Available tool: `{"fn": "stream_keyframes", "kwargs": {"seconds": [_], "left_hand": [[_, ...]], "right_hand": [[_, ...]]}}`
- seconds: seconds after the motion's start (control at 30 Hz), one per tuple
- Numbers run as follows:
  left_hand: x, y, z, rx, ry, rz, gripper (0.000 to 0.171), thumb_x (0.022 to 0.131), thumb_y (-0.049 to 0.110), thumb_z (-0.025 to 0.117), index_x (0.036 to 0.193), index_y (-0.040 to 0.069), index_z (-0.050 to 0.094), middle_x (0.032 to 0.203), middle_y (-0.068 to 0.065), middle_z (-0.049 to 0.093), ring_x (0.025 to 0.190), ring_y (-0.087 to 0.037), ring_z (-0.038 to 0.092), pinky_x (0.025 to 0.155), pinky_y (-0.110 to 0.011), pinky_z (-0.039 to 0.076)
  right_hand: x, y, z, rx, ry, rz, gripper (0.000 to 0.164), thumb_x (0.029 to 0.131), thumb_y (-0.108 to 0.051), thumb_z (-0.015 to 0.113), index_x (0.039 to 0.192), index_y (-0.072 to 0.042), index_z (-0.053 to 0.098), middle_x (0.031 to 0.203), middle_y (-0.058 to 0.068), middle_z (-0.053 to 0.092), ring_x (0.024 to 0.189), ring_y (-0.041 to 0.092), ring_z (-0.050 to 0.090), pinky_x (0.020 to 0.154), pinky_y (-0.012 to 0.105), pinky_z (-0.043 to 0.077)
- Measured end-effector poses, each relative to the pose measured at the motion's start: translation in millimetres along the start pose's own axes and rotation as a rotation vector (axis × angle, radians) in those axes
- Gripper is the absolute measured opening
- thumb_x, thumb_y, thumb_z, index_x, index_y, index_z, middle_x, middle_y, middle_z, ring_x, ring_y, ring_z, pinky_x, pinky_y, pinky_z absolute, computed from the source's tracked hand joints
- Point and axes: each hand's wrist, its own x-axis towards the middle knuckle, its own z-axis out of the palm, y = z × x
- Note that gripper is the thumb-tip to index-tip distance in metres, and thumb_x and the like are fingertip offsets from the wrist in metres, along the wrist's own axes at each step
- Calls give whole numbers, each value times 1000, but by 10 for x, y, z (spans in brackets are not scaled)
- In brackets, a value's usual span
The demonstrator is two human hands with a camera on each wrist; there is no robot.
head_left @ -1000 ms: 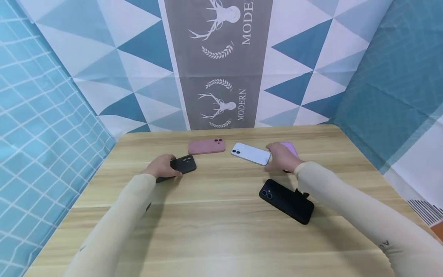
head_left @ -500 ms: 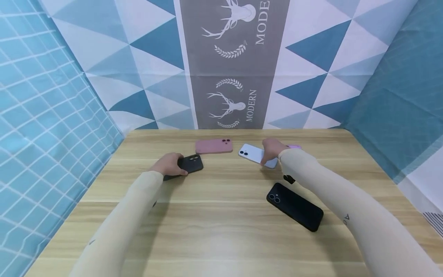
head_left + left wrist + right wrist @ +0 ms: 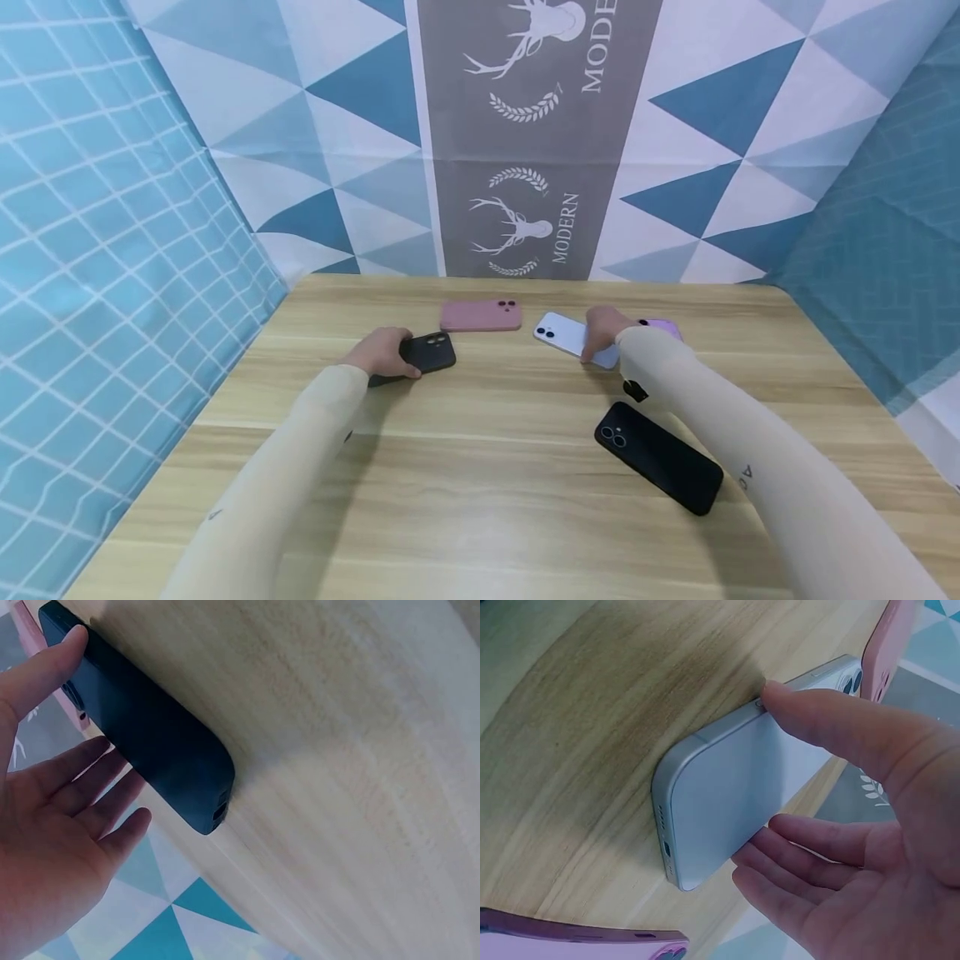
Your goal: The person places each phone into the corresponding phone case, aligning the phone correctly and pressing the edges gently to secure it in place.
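Observation:
On the left of the table, my left hand (image 3: 382,352) spans a black phone (image 3: 429,353), which lies flat with its cameras up. In the left wrist view the thumb lies on one long edge of it and the fingertips meet the opposite edge. Farther right, my right hand (image 3: 604,330) reaches over a white phone (image 3: 562,332), also back side up. The right wrist view shows the thumb pressed on one long side of that phone (image 3: 727,787) and the fingers at the other side.
A pink phone (image 3: 480,316) lies at the back between the hands. A purple phone (image 3: 663,327) sits partly behind the right sleeve. Nearer, a second black phone (image 3: 660,458) lies beside the right forearm. Patterned cloth (image 3: 517,133) hangs behind the wooden table (image 3: 465,467).
My right hand has shifted left from between the purple and white phones onto the white phone. My left hand stays on its black phone. The head view has turned slightly left.

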Motion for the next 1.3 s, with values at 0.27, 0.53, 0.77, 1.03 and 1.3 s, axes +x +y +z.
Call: {"fn": "stream_keyframes", "kwargs": {"seconds": [0.27,0.53,0.77,1.03,1.3], "left_hand": [[24,-32,3,20,8,-15,73,79,34,77,135,-4,49,133,-24,56,119,-37,55,105,-49,44],[-11,54,-8,19,109,-17,67,66,28,87,117,-5,58,116,-21,63,102,-31,58,98,-46,49],[-30,97,-6,80,162,-22,75,63,29,89,120,-7,57,118,-22,57,101,-31,54,96,-47,50],[-106,149,-45,90,207,-8,68,65,22,88,119,-6,59,115,-21,57,102,-31,56,97,-47,50],[-76,167,-84,-12,204,15,51,69,11,84,111,-3,57,111,-22,65,101,-33,61,94,-47,52]], "right_hand": [[46,14,-19,47,-34,9,66,72,-30,80,118,9,54,115,23,59,95,27,54,89,40,51],[36,56,-2,93,-62,49,77,71,-36,81,126,9,50,122,24,57,104,30,55,93,41,50],[4,73,7,127,35,28,72,65,-36,88,114,8,56,107,21,60,91,27,53,80,36,50],[-60,98,-3,308,145,-26,50,70,-17,85,104,6,56,99,19,60,85,27,56,70,31,50],[-87,121,55,346,209,-90,32,87,-16,70,107,8,66,95,21,68,78,23,61,65,27,51]]}}
